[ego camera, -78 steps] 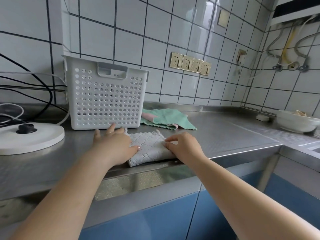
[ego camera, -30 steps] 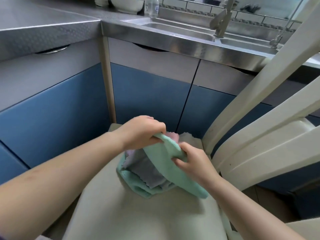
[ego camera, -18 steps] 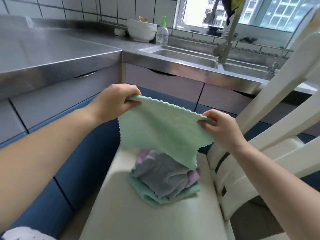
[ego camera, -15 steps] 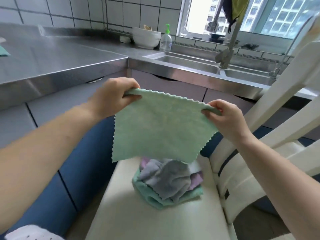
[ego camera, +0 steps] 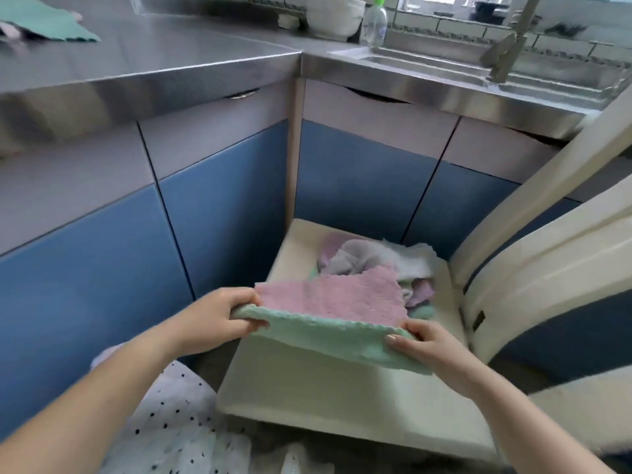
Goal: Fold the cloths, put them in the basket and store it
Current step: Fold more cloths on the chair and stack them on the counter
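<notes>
Head view: two-sided fleecy cloth, mint green on one face and pink on the other, with a scalloped edge (ego camera: 328, 313), stretched out between both hands above the cream-coloured chair seat (ego camera: 307, 398), near edge folded over so green faces the camera and pink lies behind. Left hand (ego camera: 219, 319) at the cloth's left corner, fingers (ego camera: 253, 325) curled under the green fold with the thumb on top, pinching it. Right hand (ego camera: 431, 347) at the right corner, fingers curled round the edge, thumb (ego camera: 398, 340) pressed on the green face. Just beyond the held cloth, crumpled heap of loose cloths in grey, white, lilac and green (ego camera: 376, 261) lying on the rear of the same seat, beside the cream chair back (ego camera: 533, 268). Further green cloth (ego camera: 44, 23) lying flat on the stainless-steel tabletop (ego camera: 171, 53) at far upper left, well apart from the chair. White ceramic bowl (ego camera: 333, 17) and clear soap bottle with green cap (ego camera: 374, 18) near the tabletop corner, steel sink (ego camera: 444, 65) and tap (ego camera: 506, 46) to their right. Blue cabinet doors (ego camera: 222, 206) below the tabletop. White black-dotted fabric (ego camera: 171, 415) at lower left, under the left forearm. Basket out of view
</notes>
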A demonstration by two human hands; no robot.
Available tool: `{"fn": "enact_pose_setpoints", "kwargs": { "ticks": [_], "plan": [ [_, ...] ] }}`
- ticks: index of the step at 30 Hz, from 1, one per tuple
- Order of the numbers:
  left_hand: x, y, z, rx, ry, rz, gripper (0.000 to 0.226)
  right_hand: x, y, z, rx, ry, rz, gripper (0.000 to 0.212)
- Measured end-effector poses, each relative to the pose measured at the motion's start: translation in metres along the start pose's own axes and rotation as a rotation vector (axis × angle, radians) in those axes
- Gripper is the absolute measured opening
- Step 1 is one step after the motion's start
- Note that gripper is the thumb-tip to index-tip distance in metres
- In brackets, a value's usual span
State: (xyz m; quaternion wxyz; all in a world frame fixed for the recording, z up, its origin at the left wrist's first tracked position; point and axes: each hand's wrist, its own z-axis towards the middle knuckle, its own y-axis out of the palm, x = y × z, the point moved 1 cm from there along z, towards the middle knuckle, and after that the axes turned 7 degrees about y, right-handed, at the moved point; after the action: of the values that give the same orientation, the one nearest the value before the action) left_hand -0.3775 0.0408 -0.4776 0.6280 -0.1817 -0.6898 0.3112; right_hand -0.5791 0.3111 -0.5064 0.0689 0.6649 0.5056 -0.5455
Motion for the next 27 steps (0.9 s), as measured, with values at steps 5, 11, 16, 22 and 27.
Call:
{"fn": "enact_pose_setpoints", "kwargs": {
  "ticks": [5,11,16,22,27],
  "plan": [
    [-0.028,0.050,-0.028,-0.106,-0.156,-0.030,0.005,0.039,0.029,-0.013,-0.157,0.165,0.076,0.017],
    [-0.041,0.067,-0.033,-0.163,-0.265,-0.033,0.008,0.054,0.032,-0.018,-0.239,0.268,0.050,0.021],
    [-0.045,0.064,-0.015,0.102,-0.334,-0.232,0.013,0.045,0.020,-0.002,-0.013,0.167,0.157,0.010],
    [-0.050,0.067,0.015,0.340,-0.383,-0.345,0.010,0.052,0.014,0.044,0.236,0.096,0.005,0.011],
    [-0.062,0.070,0.030,0.384,-0.389,-0.261,0.009,0.053,0.013,0.064,0.311,0.078,-0.201,0.021]
  ]
}}
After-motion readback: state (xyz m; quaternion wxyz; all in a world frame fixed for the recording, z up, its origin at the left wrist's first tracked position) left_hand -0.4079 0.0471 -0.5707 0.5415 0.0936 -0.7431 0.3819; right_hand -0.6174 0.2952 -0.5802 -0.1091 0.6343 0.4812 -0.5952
